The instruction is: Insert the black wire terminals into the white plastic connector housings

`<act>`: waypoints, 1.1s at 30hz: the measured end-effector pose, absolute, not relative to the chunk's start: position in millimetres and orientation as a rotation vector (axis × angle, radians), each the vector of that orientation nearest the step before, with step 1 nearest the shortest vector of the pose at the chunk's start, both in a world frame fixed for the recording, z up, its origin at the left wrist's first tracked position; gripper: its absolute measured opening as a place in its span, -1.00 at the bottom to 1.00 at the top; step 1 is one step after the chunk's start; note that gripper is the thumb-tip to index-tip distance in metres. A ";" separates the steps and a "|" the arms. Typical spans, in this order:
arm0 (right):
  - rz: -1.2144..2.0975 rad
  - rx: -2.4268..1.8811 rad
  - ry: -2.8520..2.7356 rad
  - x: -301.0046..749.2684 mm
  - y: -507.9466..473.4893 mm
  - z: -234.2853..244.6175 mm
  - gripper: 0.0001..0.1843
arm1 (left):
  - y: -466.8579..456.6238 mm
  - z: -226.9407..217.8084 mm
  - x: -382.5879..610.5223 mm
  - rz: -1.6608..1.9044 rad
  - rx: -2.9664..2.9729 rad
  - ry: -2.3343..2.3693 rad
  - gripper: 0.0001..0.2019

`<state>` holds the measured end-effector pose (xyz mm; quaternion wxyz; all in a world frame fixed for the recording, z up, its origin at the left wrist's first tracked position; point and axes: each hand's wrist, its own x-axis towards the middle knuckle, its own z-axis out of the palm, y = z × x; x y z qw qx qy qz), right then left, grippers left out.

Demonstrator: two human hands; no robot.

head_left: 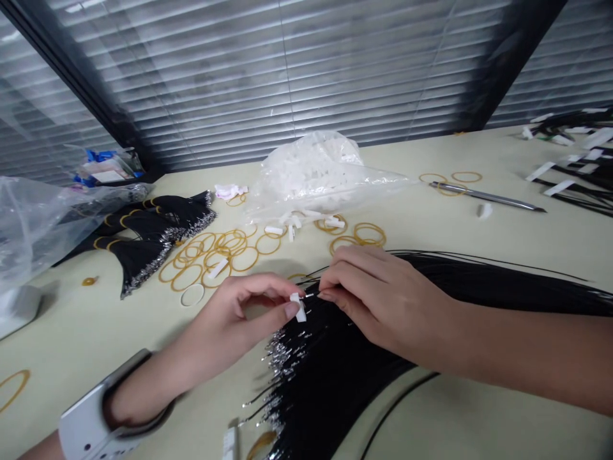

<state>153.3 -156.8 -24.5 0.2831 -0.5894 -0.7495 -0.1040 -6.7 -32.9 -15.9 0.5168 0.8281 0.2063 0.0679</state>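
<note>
Plainly, in the head view, a small white connector [300,309] was pinched between the thumb and fingers of the left hand [253,310], above the left end of a thick bundle of black wires [330,377]. A single black wire [313,294] was gripped in the closed fingertips of the right hand [383,291], its metal tip brought up to the connector; whether it was seated could not be told. Yellow rubber bands [228,243] were scattered at far left, a clear plastic bag [311,169] was placed farther back, and a pen [493,197] was laid at far right.
</note>
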 end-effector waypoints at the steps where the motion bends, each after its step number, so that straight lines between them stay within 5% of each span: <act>1: -0.280 -1.580 -2.002 153.1 -156.4 -24.1 -0.80 | -33.0 -16.3 -6.6 0.171 1.985 0.494 -0.89; 33: -0.033 -1.644 -1.910 149.5 -158.7 -25.9 -0.90 | -40.0 -19.0 -5.5 0.268 2.057 0.374 -0.92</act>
